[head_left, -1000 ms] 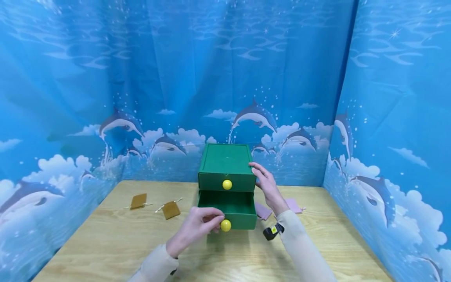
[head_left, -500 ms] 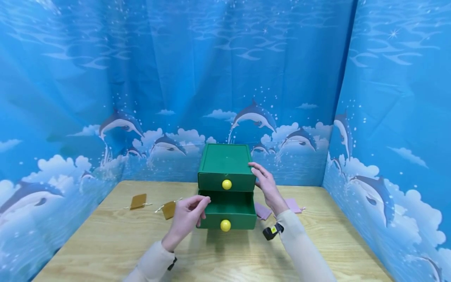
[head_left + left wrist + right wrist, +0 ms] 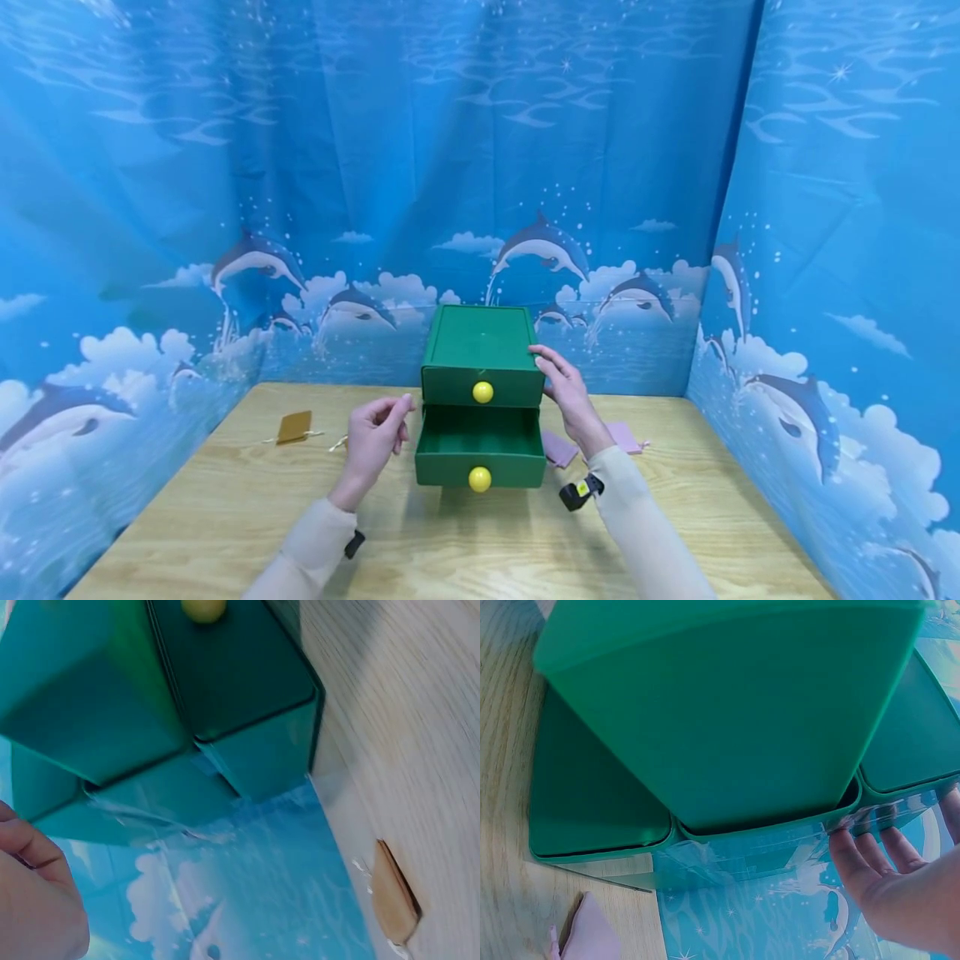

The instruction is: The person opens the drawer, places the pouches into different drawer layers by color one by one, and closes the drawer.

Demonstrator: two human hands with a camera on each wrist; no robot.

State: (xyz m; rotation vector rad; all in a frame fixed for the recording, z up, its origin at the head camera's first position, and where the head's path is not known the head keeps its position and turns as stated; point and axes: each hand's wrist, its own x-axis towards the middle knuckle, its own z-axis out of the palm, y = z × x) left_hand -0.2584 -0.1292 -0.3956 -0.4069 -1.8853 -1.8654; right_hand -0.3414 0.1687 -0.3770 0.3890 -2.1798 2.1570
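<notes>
A green drawer cabinet [image 3: 483,337] with yellow knobs stands mid-table. Its middle drawer [image 3: 480,469] is pulled out; the wrist views show a closed drawer on either side of it. My left hand [image 3: 371,442] hovers left of that drawer, fingers loosely curled, with nothing visible in them. Behind this hand a brown drawstring pouch is mostly hidden, only its cord [image 3: 339,443] showing. My right hand [image 3: 570,400] rests against the cabinet's right side, fingertips at the upper edge. In the right wrist view, the right fingers [image 3: 851,859] touch the cabinet's side.
Another brown pouch [image 3: 295,427] lies on the wooden table [image 3: 202,517] at the left. Two pink-purple pouches, one nearer [image 3: 560,450] and one farther right [image 3: 625,437], lie by my right forearm. A blue dolphin-print curtain [image 3: 480,167] surrounds the table's back and sides.
My left hand has let go of the middle drawer's yellow knob and moved left and slightly back, over one brown pouch. The right hand and cabinet stay in place.
</notes>
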